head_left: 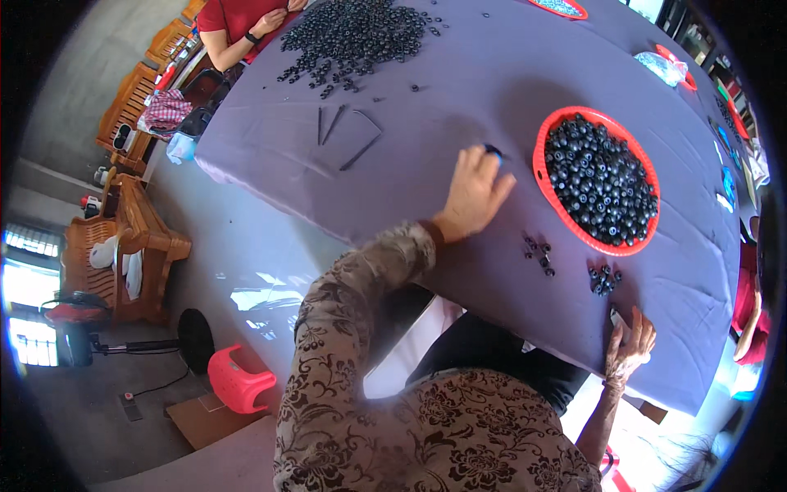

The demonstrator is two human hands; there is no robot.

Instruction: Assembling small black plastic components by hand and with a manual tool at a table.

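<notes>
My left hand point(474, 195) reaches over the purple-grey tablecloth with its fingers curled. A small dark piece with a blue glint point(493, 152) shows at its fingertips. To its right stands a red plastic basket point(543, 182) heaped with small round black parts point(602, 184), each with a hole. Near the front table edge, my right hand point(631, 351) is closed around something pale, mostly hidden by the fingers. Between my hands and the basket lie two small clusters, one of black and metallic pieces point(539, 254), the other of black parts point(605, 280).
A large pile of black parts point(361, 41) covers the far left of the table. Thin dark sticks point(361, 152) lie nearer. A person in red point(238, 33) sits beyond. A pink stool point(239, 379) and a fan point(195, 340) stand on the floor at left.
</notes>
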